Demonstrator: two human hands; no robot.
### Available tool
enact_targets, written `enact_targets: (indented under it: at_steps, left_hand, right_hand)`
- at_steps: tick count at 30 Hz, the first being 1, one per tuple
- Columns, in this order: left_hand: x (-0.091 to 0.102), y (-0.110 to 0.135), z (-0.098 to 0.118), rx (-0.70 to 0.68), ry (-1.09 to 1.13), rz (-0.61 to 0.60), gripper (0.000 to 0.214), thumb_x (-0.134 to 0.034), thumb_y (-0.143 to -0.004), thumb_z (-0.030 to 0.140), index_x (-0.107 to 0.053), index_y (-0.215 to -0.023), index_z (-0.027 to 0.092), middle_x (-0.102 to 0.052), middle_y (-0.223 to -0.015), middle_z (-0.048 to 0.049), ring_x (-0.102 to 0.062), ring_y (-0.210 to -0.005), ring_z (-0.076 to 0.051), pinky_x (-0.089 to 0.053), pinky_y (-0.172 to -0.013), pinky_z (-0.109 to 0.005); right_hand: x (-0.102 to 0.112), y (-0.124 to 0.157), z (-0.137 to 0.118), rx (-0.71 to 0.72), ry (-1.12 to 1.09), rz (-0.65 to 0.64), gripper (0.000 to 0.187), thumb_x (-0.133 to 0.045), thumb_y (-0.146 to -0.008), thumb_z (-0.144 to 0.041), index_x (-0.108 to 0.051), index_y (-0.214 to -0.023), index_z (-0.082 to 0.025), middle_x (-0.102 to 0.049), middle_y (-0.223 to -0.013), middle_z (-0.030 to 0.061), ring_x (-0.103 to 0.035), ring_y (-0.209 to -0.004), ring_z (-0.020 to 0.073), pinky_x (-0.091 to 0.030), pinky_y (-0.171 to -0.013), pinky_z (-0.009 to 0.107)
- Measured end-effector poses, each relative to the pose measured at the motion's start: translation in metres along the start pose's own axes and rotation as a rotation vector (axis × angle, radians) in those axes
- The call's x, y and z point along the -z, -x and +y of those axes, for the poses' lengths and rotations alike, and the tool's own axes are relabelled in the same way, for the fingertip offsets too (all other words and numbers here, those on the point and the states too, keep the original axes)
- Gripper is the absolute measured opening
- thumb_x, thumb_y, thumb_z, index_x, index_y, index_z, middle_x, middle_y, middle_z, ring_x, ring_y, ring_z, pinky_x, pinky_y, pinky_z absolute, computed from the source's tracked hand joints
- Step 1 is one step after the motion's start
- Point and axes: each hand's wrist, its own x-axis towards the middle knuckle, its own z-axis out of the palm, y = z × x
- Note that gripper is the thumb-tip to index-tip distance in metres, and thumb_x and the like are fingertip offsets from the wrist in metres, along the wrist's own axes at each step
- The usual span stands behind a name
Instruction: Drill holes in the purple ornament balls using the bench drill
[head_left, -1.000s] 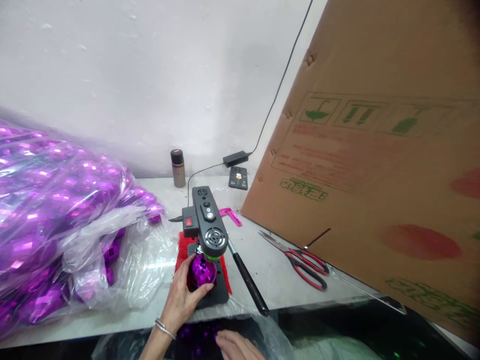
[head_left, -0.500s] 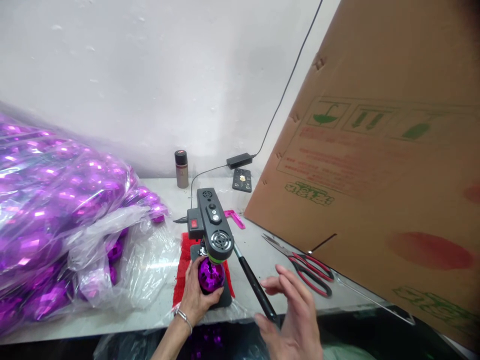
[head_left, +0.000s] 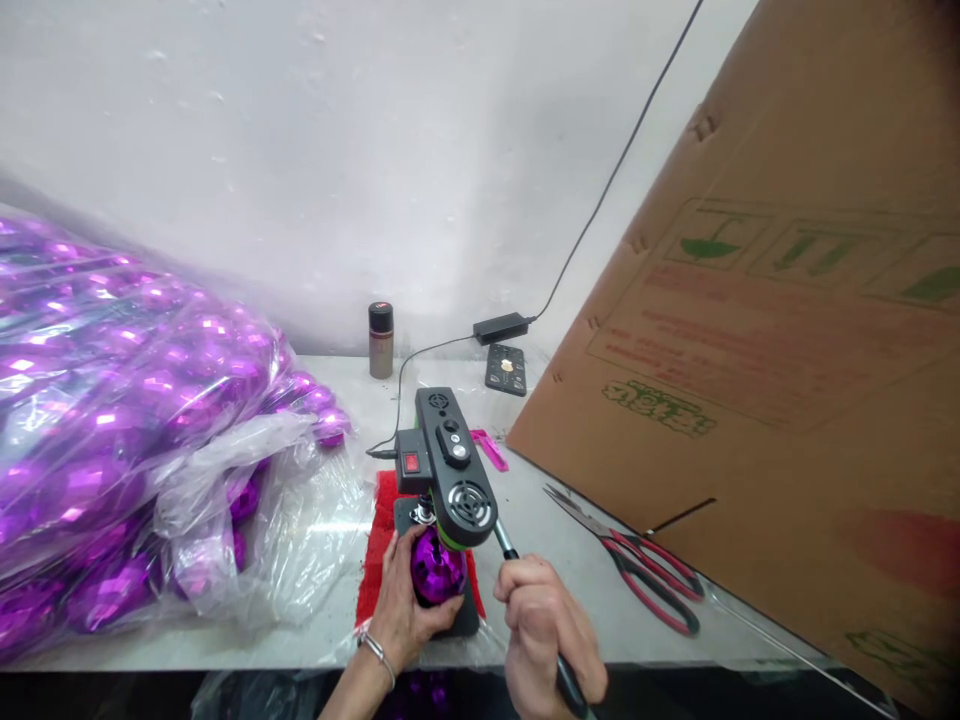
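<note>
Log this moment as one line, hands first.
left hand: holding purple ball beneath machine head | right hand: gripping black handle | scissors: on table, right of machine

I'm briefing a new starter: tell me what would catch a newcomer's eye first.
First, the clear bag of shiny purple balls filling the lower left. Then the large printed cardboard slanting up the right. Between them, the left hand holds a purple ball under the black machine, while the right hand grips its lever.
</note>
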Motion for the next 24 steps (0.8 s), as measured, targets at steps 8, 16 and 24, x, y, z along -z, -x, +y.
enact_targets:
  at_steps: [8, 16, 24]
  left_hand:
    - [-0.013, 0.004, -0.016, -0.004, -0.041, 0.061, 0.087, -0.091, -0.061, 0.033, -0.065, -0.143, 0.019, -0.072, -0.144, -0.0180, -0.058, -0.148, -0.048, -0.040, -0.128, -0.075]
    - [-0.010, 0.002, -0.008, -0.030, -0.017, 0.049, 0.083, -0.088, -0.064, 0.033, -0.064, -0.142, 0.018, -0.072, -0.144, -0.0183, -0.062, -0.144, -0.046, -0.042, -0.127, -0.074]
    - [-0.010, 0.001, -0.007, -0.029, -0.030, 0.047, 0.087, -0.090, -0.061, 0.033, -0.063, -0.142, 0.019, -0.072, -0.144, -0.0175, -0.062, -0.143, -0.046, -0.044, -0.126, -0.072]
  right_hand:
    - [-0.003, 0.005, 0.001, -0.038, -0.006, 0.049, 0.038, -0.046, -0.115, -0.024, -0.052, -0.077, -0.023, -0.060, -0.070, -0.0032, -0.053, -0.058, 0.0121, -0.045, -0.062, 0.030]
    - [-0.008, 0.003, -0.002, -0.054, -0.026, 0.087, 0.041, -0.046, -0.115, -0.024, -0.052, -0.074, -0.023, -0.058, -0.070, -0.0031, -0.052, -0.059, 0.0118, -0.041, -0.058, 0.029]
    - [-0.006, 0.003, -0.001, -0.067, -0.042, 0.068, 0.041, -0.046, -0.115, -0.024, -0.052, -0.074, -0.023, -0.057, -0.069, -0.0036, -0.053, -0.058, 0.0114, -0.042, -0.057, 0.027]
